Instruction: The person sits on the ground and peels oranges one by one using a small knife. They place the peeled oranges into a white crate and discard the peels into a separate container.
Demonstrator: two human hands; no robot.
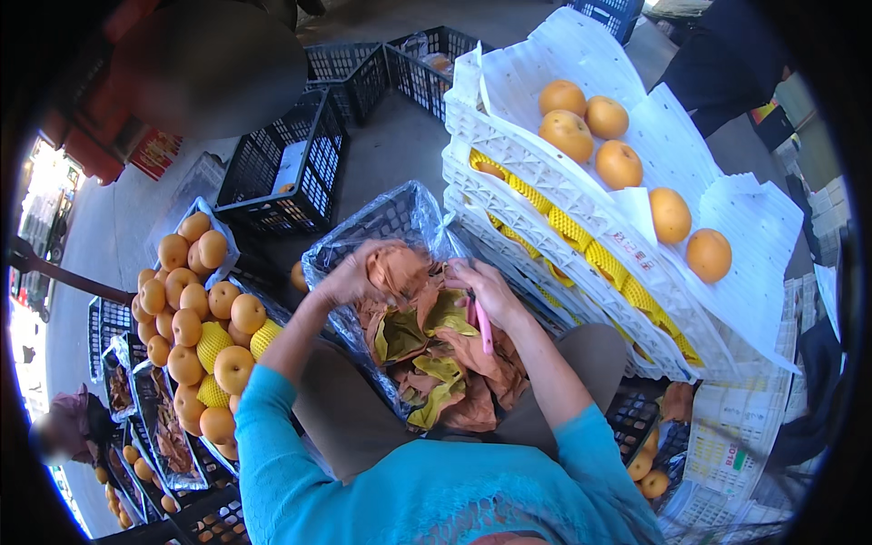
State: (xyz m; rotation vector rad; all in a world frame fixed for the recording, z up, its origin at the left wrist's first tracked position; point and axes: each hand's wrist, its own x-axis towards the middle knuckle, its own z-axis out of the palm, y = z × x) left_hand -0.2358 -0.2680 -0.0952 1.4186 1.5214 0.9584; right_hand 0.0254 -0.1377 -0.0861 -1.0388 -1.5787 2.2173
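Observation:
Over a plastic-lined crate [320,262] between the knees, my left hand [347,276] grips a crumpled brown paper fruit bag [398,269]; it is blurred, and whether a fruit is inside cannot be seen. My right hand [480,286] is close beside it, holding pink-handled clippers or scissors [482,323], with its fingertips at the edge of the brown paper. Torn brown and yellow-green paper wrappers [470,402] fill the crate below both hands. To the left, round yellow-brown pears [234,370] are heaped, a few of them in yellow foam nets [214,346].
White stacked crates [545,177] rise at the right, the top one lined with white foam sheet [742,225] and holding several pears [618,165]. Black crates [279,163] stand ahead. Another person [71,426] is at the lower left, and a dark-clothed person [722,68] at the upper right.

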